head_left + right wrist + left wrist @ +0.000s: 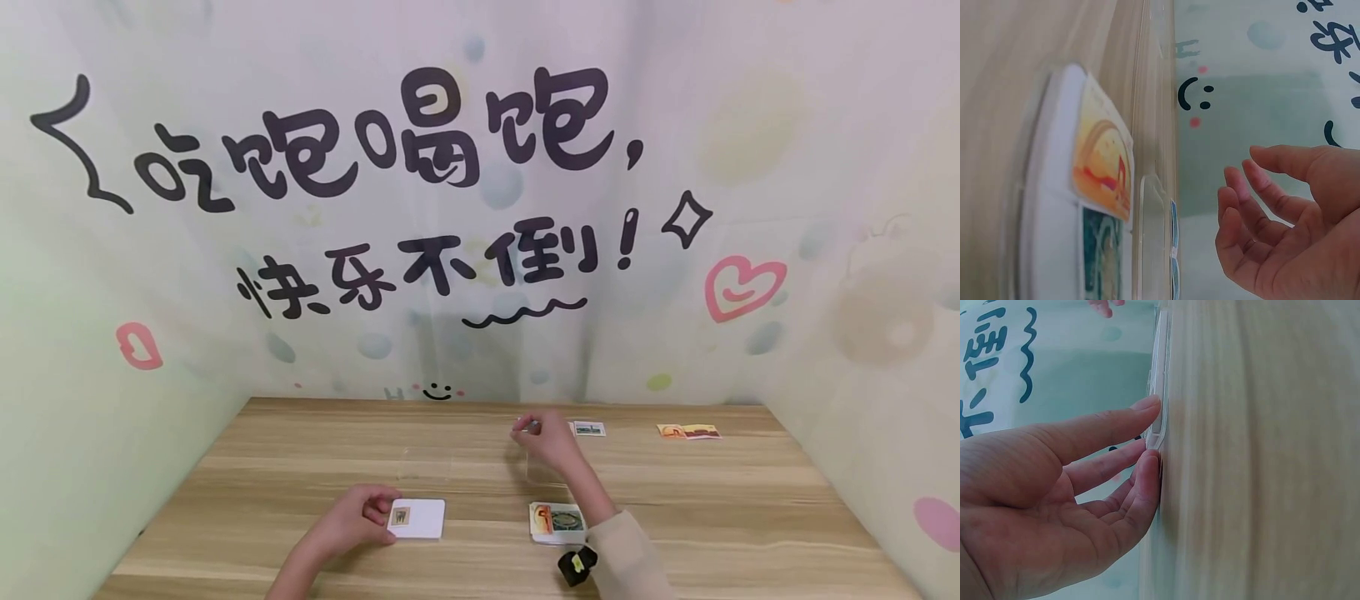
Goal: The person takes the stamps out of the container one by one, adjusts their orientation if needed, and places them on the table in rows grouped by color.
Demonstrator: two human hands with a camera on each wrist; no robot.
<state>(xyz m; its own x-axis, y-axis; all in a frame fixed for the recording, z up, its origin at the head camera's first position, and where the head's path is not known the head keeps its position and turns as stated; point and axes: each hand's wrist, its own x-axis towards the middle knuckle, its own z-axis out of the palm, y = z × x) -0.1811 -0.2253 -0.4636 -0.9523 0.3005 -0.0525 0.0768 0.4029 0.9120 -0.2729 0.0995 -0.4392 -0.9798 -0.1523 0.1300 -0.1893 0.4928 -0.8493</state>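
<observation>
In the head view my left hand (358, 518) holds the left end of a white card stack (423, 518) with one small stamp at its left. The left wrist view shows the thumb and fingertips of that hand (1079, 494) at the corner of the stack's clear case (1161, 394). My right hand (551, 440) is raised over the back of the table, beside a pale stamp (590, 429). Its fingers are loosely bent with nothing between them in the right wrist view. Nearer me lies a second white stack (1054, 187) bearing an orange stamp (1104, 156) and a dark green stamp (1100, 250).
A clear plastic lid (423, 464) lies behind the left stack, and another clear lid (542, 472) behind the right one. Two orange and red stamps (701, 432) lie at the back right. A small black object (576, 567) shows beside the right sleeve. A printed curtain (450, 350) borders the table.
</observation>
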